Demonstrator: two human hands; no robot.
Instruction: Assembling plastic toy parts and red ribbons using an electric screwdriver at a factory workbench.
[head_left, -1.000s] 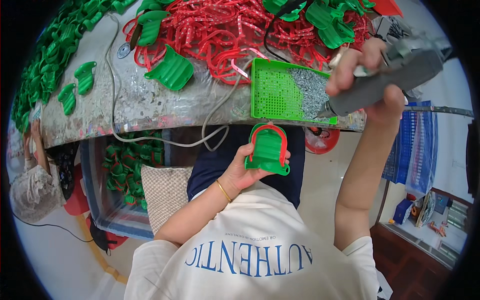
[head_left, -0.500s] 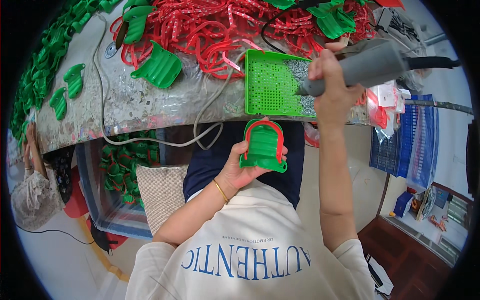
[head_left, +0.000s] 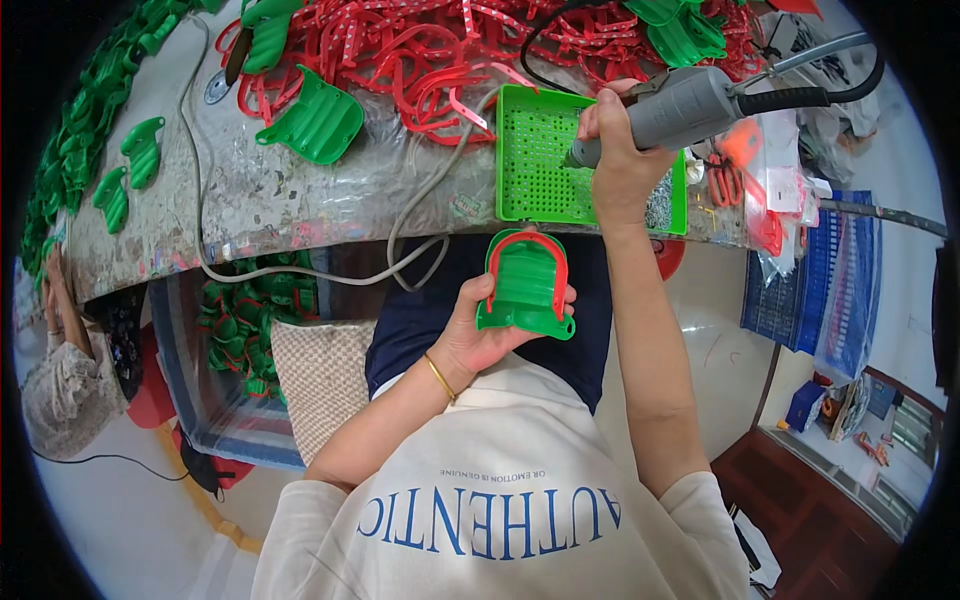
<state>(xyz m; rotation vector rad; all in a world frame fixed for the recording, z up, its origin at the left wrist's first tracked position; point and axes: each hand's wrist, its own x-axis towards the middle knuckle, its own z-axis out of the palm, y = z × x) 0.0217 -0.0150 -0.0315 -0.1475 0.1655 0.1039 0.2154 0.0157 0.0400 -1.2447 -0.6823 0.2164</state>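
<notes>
Above my lap, my left hand [head_left: 465,330] grips a green ridged plastic piece [head_left: 526,277] by its sides. A red arched strip [head_left: 530,239] lies against that piece, its two ends toward the wider edge. My right hand [head_left: 625,170] is wrapped round a grey electric screwdriver [head_left: 672,115] with a black cable. Its tip points left, over the bright green perforated tray [head_left: 512,200] at the table's near edge. Small silvery screws [head_left: 660,203] lie at the tray's right end, partly hidden by my right hand and wrist.
Red strips [head_left: 400,60] are heaped across the table's far side. Loose green pieces [head_left: 315,118] lie left of the tray, beside a grey cable [head_left: 197,180]. A bin [head_left: 215,440] of green-and-red pieces stands below left. Another person's arm [head_left: 68,300] shows at far left.
My right hand and the screwdriver have moved left and slightly away from me over the tray, uncovering more of its right end. My left hand still holds the green piece in nearly the same place.
</notes>
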